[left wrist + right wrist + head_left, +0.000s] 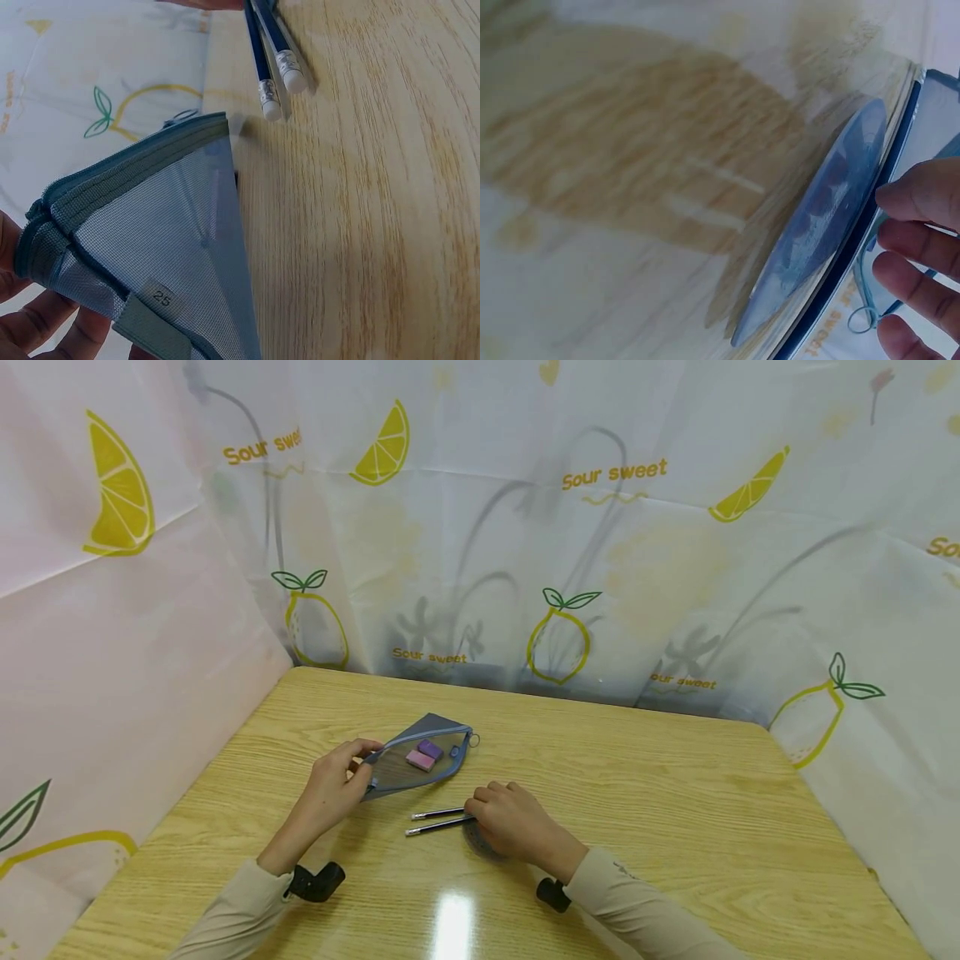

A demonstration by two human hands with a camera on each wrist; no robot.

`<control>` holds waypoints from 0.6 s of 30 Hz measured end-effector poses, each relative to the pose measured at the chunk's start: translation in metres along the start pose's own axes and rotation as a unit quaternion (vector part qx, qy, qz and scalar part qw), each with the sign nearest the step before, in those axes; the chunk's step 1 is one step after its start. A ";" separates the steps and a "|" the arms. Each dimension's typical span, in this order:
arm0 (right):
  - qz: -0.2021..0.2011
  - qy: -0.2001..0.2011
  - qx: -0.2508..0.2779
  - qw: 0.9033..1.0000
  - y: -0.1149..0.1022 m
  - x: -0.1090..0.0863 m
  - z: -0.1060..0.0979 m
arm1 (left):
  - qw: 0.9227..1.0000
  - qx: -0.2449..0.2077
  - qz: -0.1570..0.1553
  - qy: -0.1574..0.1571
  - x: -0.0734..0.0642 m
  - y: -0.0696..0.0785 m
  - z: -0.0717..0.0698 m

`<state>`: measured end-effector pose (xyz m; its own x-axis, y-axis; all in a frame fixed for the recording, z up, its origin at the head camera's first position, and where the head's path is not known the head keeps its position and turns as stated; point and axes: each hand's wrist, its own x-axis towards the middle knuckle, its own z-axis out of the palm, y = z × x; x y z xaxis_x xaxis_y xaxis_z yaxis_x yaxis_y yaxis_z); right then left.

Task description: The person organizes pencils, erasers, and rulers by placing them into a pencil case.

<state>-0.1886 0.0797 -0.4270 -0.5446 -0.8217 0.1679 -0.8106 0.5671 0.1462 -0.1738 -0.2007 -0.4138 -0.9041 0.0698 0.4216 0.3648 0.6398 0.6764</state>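
My left hand (pixel 337 777) grips one end of a blue-grey mesh zip pouch (pixel 397 777), its zip gaping. Inside the pouch lie a purple eraser-like block (pixel 430 748) and a pink block (pixel 420 761). Over two dark pencils (pixel 437 827) with white eraser ends hovers my right hand (pixel 506 818), its fingers bent and spread apart; the pencils run in beneath it. In the right wrist view, the thumb tip is right at a pencil (pixel 900 139). Beside that pencil is a clear bluish, protractor-like plastic piece (pixel 810 225), lying flat and partly hidden by the hand from above.
A wood-grain table (pixel 637 793) carries everything. A white curtain (pixel 480 527) printed with lemons walls off the back and sides. A metal ring (pixel 474 740) hangs from the zip end of the pouch. Black camera mounts (pixel 318 882) sit at both wrists.
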 end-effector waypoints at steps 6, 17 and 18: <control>0.002 -0.004 0.002 1.000 -0.001 0.001 0.004 | 1.000 0.000 0.000 0.001 0.000 0.001 0.000; 0.004 -0.006 -0.002 1.000 -0.001 0.003 0.006 | 1.000 -0.004 0.002 0.001 -0.001 0.000 0.000; 0.005 -0.006 -0.002 1.000 -0.001 0.003 0.006 | 1.000 -0.004 0.003 0.001 -0.001 0.000 0.000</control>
<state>-0.1903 0.0764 -0.4324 -0.5554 -0.8165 0.1577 -0.8043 0.5756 0.1476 -0.1729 -0.2007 -0.4139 -0.9018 0.0716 0.4261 0.3711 0.6335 0.6789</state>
